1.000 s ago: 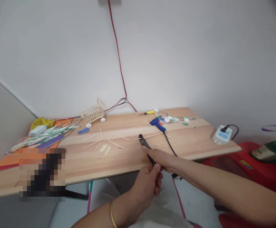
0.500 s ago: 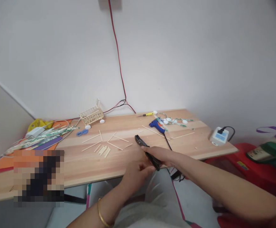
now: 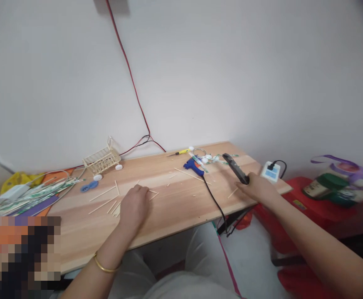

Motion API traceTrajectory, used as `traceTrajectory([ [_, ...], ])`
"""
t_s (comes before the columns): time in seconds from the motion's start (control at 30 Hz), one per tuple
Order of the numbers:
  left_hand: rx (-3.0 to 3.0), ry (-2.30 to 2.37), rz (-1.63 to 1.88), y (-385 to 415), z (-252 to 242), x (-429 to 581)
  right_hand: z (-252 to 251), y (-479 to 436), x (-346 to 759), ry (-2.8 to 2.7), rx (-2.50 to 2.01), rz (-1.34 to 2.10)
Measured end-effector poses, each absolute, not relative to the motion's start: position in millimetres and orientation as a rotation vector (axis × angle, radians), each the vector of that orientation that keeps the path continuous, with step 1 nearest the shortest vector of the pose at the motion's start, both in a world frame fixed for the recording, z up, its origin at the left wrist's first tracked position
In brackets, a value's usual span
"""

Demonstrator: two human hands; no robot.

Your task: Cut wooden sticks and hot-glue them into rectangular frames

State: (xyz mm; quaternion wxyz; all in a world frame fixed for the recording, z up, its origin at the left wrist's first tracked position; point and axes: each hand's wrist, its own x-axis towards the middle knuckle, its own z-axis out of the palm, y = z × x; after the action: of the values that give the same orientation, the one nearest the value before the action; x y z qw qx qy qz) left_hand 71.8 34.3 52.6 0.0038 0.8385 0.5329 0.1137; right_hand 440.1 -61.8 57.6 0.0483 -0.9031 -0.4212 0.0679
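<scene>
My right hand (image 3: 258, 187) grips the handles of black pliers (image 3: 235, 167), held over the right end of the wooden table (image 3: 175, 207) with the jaws pointing up and left. My left hand (image 3: 134, 206) rests palm down on the table among several thin wooden sticks (image 3: 102, 193), fingers curled over some of them; whether it grips any is hidden. A small stick lies just left of the right hand.
A blue glue gun (image 3: 193, 166) with a black cord lies mid-table. A stick-built cart (image 3: 102, 160), bottle caps, a yellow screwdriver (image 3: 179, 152), coloured paper and wires sit at the back and left. A white power strip (image 3: 271, 172) sits at the right end, red stools beyond.
My right hand has carried the pliers from the table's front middle to the right end. My left hand has left the pliers' handles and come down on the sticks. The view shifted right.
</scene>
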Motion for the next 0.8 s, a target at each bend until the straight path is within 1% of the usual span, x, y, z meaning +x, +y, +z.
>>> traceTrajectory([
  [0.1, 2.575, 1.778, 0.358, 38, 57, 68, 40, -56, 452, -1.284, -2.813, 0.268],
  [0.3, 2.658, 1.714, 0.060, 38, 51, 93, 29, -38, 447, -1.544, -2.719, 0.263],
  [0.4, 2.648, 1.704, 0.034, 39, 40, 109, 27, -33, 445, -1.568, -2.730, 0.245],
  [0.5, 2.667, 1.657, 0.079, 35, 40, 112, 26, -32, 442, -1.556, -2.740, 0.260],
  [0.57, 2.676, 1.646, 0.137, 32, 48, 100, 28, -36, 439, -1.536, -2.715, 0.283],
  [0.67, 2.619, 1.716, 0.233, 34, 64, 55, 33, -48, 437, -1.499, -2.622, 0.286],
  [0.7, 2.519, 1.806, 0.268, 37, 69, 36, 35, -52, 436, -1.482, -2.588, 0.282],
  [0.8, 2.251, 1.994, 0.206, 47, 75, -14, 43, -60, 428, -1.455, -2.493, 0.307],
])
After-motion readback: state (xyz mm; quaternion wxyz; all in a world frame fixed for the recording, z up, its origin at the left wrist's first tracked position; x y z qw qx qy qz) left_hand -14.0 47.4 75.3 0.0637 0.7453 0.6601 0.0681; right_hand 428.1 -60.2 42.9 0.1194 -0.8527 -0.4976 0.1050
